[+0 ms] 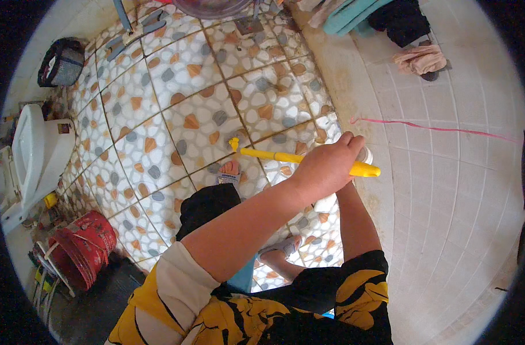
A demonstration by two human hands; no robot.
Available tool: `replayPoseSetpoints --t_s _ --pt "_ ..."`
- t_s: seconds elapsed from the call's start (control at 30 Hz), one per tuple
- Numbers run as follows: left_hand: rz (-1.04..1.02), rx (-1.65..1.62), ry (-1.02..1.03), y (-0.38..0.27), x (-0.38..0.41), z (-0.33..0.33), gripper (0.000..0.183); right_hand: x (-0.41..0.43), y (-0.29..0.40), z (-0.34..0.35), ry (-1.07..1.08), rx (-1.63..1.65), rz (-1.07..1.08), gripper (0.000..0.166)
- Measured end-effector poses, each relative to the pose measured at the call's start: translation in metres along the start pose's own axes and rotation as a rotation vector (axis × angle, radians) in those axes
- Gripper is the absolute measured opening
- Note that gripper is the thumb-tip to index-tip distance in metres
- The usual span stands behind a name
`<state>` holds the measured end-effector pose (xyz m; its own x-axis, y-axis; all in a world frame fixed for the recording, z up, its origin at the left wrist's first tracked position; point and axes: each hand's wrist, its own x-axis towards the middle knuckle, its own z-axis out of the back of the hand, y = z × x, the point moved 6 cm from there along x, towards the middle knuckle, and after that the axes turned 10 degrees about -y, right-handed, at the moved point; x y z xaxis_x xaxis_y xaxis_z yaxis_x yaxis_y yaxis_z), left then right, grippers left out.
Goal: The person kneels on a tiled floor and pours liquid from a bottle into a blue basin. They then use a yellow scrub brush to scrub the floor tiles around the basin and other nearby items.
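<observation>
My left hand is closed around a yellow pole. The pole lies nearly level across the view, with its thicker grip end sticking out past my fist on the right. A small yellow fitting sits at its far left end, above the floor. Beyond my left fist, close to the wall, part of a white round container shows. My right forearm reaches up under my left hand, which covers most of my right hand. What the right hand holds is hidden.
Pebble-patterned tiles cover the floor, and a tiled wall rises on the right. Cloths and a pink string hang there. Left are a toilet, a red bucket and a black-rimmed bin. A basin stands ahead.
</observation>
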<state>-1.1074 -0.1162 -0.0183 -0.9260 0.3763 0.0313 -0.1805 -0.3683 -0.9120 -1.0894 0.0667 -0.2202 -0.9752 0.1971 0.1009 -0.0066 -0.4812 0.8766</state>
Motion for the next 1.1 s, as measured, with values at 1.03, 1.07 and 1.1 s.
replayPoseSetpoints --t_s 1.03,1.07,1.1 --pt "-0.207 -0.096 -0.531 -0.002 0.019 0.062 0.056 0.162 -0.024 -0.084 0.253 -0.852 -0.078 0.041" --pt "-0.203 -0.094 -0.531 -0.003 0.019 0.061 0.056 0.147 -0.031 -0.078 0.260 -0.856 -0.033 0.041" --pt "-0.200 -0.121 -0.475 -0.004 0.021 0.057 0.049 0.132 -0.043 -0.071 0.289 -0.905 -0.076 0.041"
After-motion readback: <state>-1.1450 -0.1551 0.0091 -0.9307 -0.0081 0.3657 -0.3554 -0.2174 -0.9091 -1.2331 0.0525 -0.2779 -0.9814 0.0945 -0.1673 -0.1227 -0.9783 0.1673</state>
